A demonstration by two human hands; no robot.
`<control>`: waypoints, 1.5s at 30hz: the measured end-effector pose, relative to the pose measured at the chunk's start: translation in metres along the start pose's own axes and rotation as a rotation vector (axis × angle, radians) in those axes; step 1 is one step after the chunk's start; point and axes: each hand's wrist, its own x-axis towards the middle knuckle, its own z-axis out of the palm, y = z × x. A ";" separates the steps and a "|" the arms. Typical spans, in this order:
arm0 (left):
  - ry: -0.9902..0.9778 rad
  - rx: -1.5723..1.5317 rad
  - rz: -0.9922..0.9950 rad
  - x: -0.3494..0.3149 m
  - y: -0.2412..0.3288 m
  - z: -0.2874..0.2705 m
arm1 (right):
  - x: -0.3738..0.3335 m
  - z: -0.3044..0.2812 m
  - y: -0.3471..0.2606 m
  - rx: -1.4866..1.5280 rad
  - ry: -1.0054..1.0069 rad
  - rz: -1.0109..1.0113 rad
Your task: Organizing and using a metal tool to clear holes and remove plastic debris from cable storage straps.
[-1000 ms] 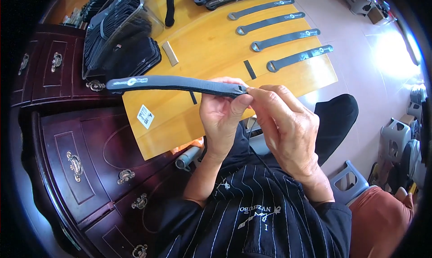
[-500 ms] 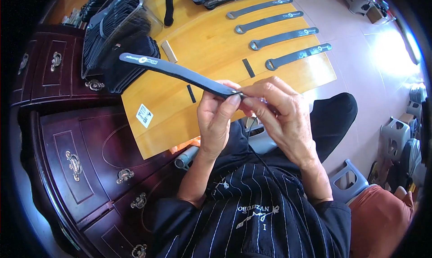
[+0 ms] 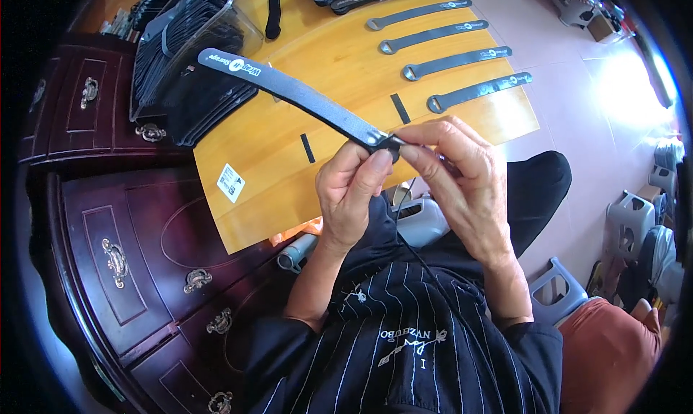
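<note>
My left hand (image 3: 352, 190) is closed on the near end of a dark grey cable strap (image 3: 296, 89), thumb on top. The strap slants up and to the far left over the table, its pale printed tip free in the air. With thumb and forefinger together, my right hand (image 3: 465, 190) pinches at the strap's near end beside the left thumb. Something small and shiny shows between the two hands there, but its kind is unclear. Several like straps, each with an eyelet at one end, lie in a slanting row at the table's far right, one being the nearest strap (image 3: 480, 93).
The yellow wooden table (image 3: 267, 190) bears two short black strips, the left one (image 3: 307, 148) and the right one (image 3: 400, 109). A clear bin (image 3: 249, 31) of stacked straps stands far left, beside dark wooden drawers (image 3: 130, 255). Grey stools (image 3: 559, 291) and another person's reddish-brown clothing (image 3: 606, 356) are at right.
The strap's free tip has swung upward, and its printed face now shows more fully. Both hands have shifted slightly right, and more of the strap's near end shows between them.
</note>
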 end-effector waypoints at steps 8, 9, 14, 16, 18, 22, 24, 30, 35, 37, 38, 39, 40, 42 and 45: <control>-0.080 0.033 -0.159 -0.023 0.019 0.000 | 0.050 -0.002 0.027 -0.010 0.298 -0.219; -0.203 0.094 -0.167 -0.034 0.021 -0.003 | 0.064 -0.012 0.025 -0.005 0.332 -0.171; -0.266 0.014 -0.114 -0.058 0.033 -0.020 | 0.114 -0.070 0.040 -0.244 0.391 -0.418; -0.284 0.039 -0.026 -0.060 0.039 -0.040 | 0.126 -0.074 0.003 -0.236 0.500 -0.322; -0.246 0.096 -0.008 -0.068 0.050 -0.048 | 0.154 -0.092 0.006 -0.099 0.625 -0.122; -0.341 0.188 0.077 -0.061 0.057 -0.057 | 0.131 -0.146 0.030 -0.415 0.685 -0.471; -0.443 0.273 0.163 -0.049 0.063 -0.056 | 0.123 -0.152 0.021 -0.522 0.789 -0.529; -0.597 0.422 0.270 -0.021 0.080 -0.044 | 0.088 -0.213 0.021 -0.695 0.844 -0.523; -0.445 0.497 0.009 -0.020 0.080 -0.076 | 0.008 -0.394 0.095 -0.519 0.947 -0.377; -0.229 0.411 -0.246 -0.009 0.083 -0.083 | -0.019 -0.343 0.073 -0.529 1.034 -0.280; -0.228 0.466 -0.218 0.003 0.080 -0.089 | -0.047 -0.380 0.081 -0.540 1.081 -0.230; -0.192 0.529 -0.217 0.012 0.072 -0.097 | -0.045 -0.318 0.058 -0.531 1.113 -0.175; -0.167 0.573 -0.210 0.022 0.061 -0.105 | -0.074 -0.337 0.058 -0.545 1.149 -0.127; -0.190 0.575 -0.223 0.046 0.046 -0.106 | -0.093 -0.345 0.059 -0.516 1.246 -0.023; -0.205 0.545 -0.327 0.078 0.033 -0.105 | -0.116 -0.322 0.048 -0.483 1.324 -0.071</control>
